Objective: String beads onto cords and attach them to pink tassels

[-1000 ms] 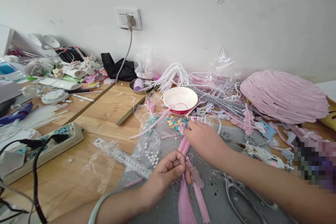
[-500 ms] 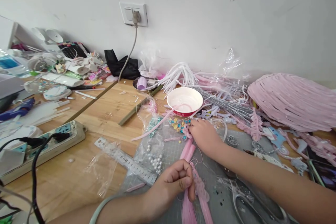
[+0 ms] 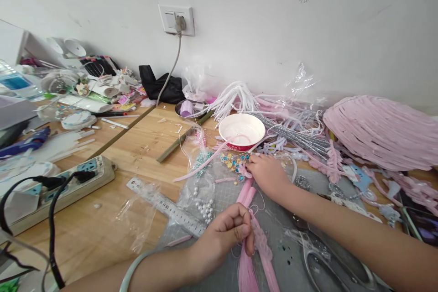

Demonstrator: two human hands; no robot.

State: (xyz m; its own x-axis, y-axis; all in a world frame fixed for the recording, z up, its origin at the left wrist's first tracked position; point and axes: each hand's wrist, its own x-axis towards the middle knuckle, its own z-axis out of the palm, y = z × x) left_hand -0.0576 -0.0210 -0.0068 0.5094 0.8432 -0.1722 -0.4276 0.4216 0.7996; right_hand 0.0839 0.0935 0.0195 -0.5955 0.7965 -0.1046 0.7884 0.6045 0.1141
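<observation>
My left hand [image 3: 232,229] is closed in a pinch over the pink tassel [image 3: 249,267]; I cannot make out what, if anything, lies between its fingertips. Beside it runs a pink braided strip [image 3: 262,242]. Farther up, my right hand [image 3: 268,175] reaches down to a small heap of teal and gold gems [image 3: 233,163], its fingers bent together. A pink looped piece [image 3: 244,170] touches its fingertips, which are partly hidden. Thin thread curls beside the tassel, between the hands. All of this lies on a grey cutting mat [image 3: 287,251].
A white bowl with a red base [image 3: 241,127] stands behind the gems. Scissors [image 3: 318,255] lie under my right forearm. To the left are a steel ruler [image 3: 167,207], white beads [image 3: 205,210] and a power strip [image 3: 75,191]. A pink coil [image 3: 379,132] fills the right back.
The view has shifted slightly, so things at the left sit a little farther right. Both hands stay in nearly the same places, with the same closed fingers.
</observation>
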